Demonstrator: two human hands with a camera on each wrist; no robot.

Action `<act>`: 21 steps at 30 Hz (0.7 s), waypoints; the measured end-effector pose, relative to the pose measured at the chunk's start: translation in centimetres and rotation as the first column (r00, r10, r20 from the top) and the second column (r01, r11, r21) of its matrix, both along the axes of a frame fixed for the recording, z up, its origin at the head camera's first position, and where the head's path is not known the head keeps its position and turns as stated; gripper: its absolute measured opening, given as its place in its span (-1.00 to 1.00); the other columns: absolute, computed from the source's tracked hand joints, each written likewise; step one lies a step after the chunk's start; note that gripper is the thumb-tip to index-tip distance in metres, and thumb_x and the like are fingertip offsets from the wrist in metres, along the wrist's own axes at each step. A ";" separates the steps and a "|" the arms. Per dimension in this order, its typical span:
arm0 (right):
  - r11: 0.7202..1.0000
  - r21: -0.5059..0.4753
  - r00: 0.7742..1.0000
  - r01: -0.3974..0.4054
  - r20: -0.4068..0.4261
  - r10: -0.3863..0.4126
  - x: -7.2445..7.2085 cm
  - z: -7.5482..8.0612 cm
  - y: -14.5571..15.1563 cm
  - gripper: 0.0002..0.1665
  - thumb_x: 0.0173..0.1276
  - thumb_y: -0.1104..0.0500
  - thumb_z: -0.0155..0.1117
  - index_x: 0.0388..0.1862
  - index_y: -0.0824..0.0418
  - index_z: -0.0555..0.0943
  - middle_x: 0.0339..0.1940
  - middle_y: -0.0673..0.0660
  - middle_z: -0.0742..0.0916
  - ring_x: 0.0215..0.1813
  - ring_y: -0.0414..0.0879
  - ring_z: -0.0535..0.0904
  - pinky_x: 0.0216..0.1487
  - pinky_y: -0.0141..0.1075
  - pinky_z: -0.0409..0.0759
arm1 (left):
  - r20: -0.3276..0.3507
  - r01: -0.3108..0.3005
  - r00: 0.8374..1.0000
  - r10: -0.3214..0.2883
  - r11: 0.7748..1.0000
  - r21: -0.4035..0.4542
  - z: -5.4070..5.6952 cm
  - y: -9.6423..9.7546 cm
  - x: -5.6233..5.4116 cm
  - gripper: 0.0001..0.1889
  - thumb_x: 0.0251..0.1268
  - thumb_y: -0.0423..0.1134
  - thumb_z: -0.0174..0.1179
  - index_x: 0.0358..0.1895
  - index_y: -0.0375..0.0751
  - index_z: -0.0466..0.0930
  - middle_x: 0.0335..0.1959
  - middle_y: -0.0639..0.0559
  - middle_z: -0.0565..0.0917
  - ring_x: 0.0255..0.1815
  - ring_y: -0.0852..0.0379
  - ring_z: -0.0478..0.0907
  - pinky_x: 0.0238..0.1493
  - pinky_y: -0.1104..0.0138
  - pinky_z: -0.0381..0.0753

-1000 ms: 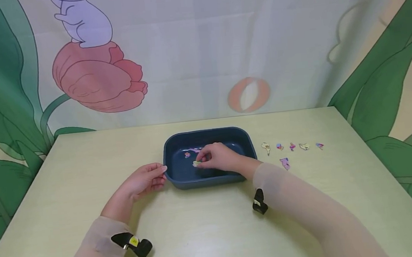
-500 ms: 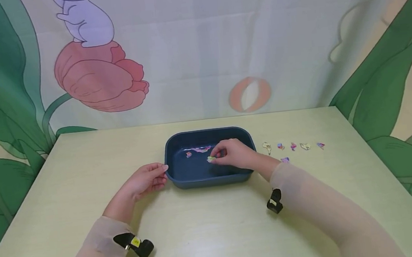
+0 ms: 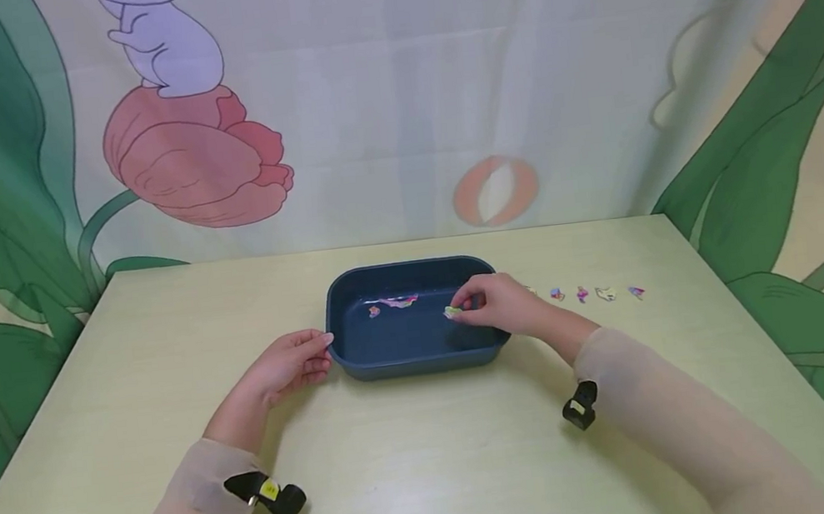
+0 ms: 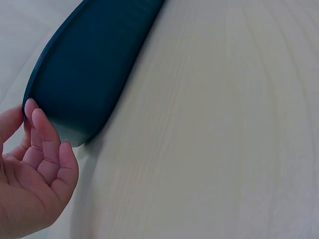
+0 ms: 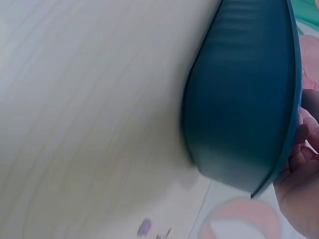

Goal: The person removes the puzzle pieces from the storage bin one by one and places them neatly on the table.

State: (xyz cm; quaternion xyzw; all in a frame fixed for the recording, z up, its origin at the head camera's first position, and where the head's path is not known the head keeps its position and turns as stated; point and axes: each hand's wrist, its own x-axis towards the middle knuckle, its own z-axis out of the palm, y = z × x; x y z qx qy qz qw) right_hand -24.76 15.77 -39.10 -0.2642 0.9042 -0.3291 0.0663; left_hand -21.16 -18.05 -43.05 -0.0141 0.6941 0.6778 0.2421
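Observation:
My left hand [image 3: 294, 366] pinches the left rim of a dark blue rectangular tray [image 3: 423, 366]; the left wrist view shows thumb and fingertips at that rim. Over the tray's right part, my right hand [image 3: 502, 304] pinches a small yellow-green and white sticker-like cutout [image 3: 451, 312] between thumb and fingertips. A small colourful cutout [image 3: 374, 312] lies inside the tray towards the left, beside a longer pink-purple piece [image 3: 399, 301]. In the right wrist view the tray's wall hides part of my right hand [image 5: 303, 184], and the held cutout cannot be seen there.
Right of the tray on the pale wooden table [image 3: 403, 459] lies a row of small cutouts, among them a pale one [image 3: 606, 293] and a pink-purple one [image 3: 637, 293]. My right forearm covers part of that area. A printed curtain [image 3: 366, 103] hangs behind the table.
My right hand has moved right across the tray with the cutout, uncovering the pink-purple piece inside. Its wrist now covers a purple cutout on the table. My left hand stays at the rim.

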 end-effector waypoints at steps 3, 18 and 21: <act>1.000 0.000 1.000 0.022 0.000 -0.022 0.2 0.2 0.8 -0.79 0.17 0.14 0.39 -0.25 0.21 0.67 -0.42 -0.01 0.60 -0.45 -0.15 0.43 -0.40 -0.33 0.46 | 0.001 0.000 1.000 0.000 1.000 0.002 0.0 0.0 0.1 -0.80 0.39 -0.14 0.05 -0.32 -0.21 0.46 -0.49 0.05 0.54 -0.45 0.19 0.50 -0.26 0.38 0.56; 0.995 -0.005 0.995 0.099 0.009 -0.099 0.9 0.3 3.0 -0.80 0.16 0.17 0.39 -0.25 0.22 0.66 -0.46 0.02 0.56 -0.47 -0.11 0.42 -0.49 -0.34 0.41 | 0.003 0.009 1.000 -0.009 1.000 0.025 -0.1 -0.2 0.1 -0.79 0.40 -0.15 0.04 -0.38 -0.17 0.47 -0.49 0.05 0.55 -0.45 0.20 0.50 -0.27 0.38 0.55; 0.993 -0.018 0.993 0.116 0.022 -0.116 1.0 0.3 3.5 -0.81 0.16 0.17 0.39 -0.26 0.21 0.66 -0.46 0.02 0.55 -0.48 -0.09 0.42 -0.56 -0.33 0.40 | 0.000 0.015 1.000 -0.015 0.999 0.036 -0.2 -0.2 0.1 -0.79 0.40 -0.16 0.04 -0.39 -0.16 0.47 -0.49 0.06 0.54 -0.46 0.21 0.49 -0.27 0.38 0.55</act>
